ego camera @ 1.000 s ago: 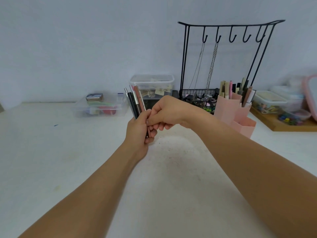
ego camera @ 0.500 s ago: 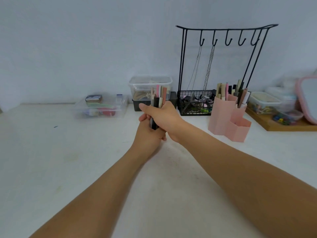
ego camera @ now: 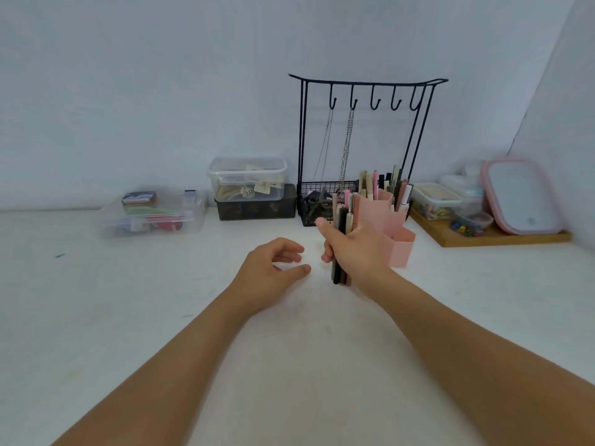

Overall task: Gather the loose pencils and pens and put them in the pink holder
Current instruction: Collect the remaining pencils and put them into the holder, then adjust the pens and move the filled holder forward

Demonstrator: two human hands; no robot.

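Observation:
My right hand [ego camera: 352,249] grips an upright bundle of pens and pencils [ego camera: 343,217], black, brown and pink, just left of the pink holder [ego camera: 399,243]. The holder stands on the white table and several pens stick out of its taller back compartments. Its low front compartment looks empty. My left hand [ego camera: 273,268] hovers over the table to the left of the bundle, fingers curled apart and holding nothing.
A black wire rack [ego camera: 363,143] with hooks and hanging chains stands behind the holder. Clear plastic boxes [ego camera: 154,214] [ego camera: 248,178] and a dark box [ego camera: 257,206] sit at the back left. A wooden tray [ego camera: 483,236] with small containers lies at the right.
The bundle passed from my left hand to my right hand, which carried it right toward the pink holder. My left hand let go and dropped lower.

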